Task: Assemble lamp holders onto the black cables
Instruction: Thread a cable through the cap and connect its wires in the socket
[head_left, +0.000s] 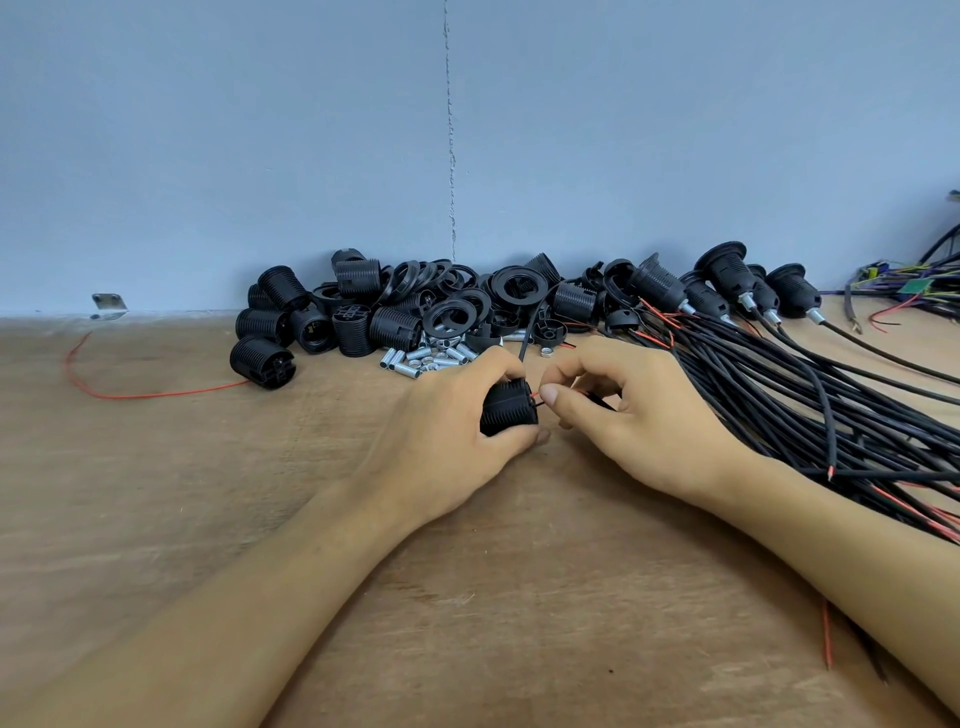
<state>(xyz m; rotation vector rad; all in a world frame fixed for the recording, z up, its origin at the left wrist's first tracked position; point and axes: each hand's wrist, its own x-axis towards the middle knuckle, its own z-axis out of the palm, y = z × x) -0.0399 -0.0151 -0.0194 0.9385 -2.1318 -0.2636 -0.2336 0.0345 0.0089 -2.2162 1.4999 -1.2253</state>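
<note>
Ribbed black plastic lamp holder (506, 413) sat clasped in our left grip (447, 421); our right grip (623, 415), just beside it, pinched a thin red wire (535, 396). Pushed crooked, we judged, the wire could buckle or miss its terminal.

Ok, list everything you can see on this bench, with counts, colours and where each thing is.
held lamp holder: one, black, centre
held cable: one, black, red-tipped, at that holder's end
holder parts: many, black, heaped by the wall
metal tubes: many, silver, before the heap
black cables: big bundle, right; several carry fitted holders
red wire: one loose, left of heap
table: one, brown wood
left hand: grips held lamp holder
right hand: pinches held cable's wires
</note>
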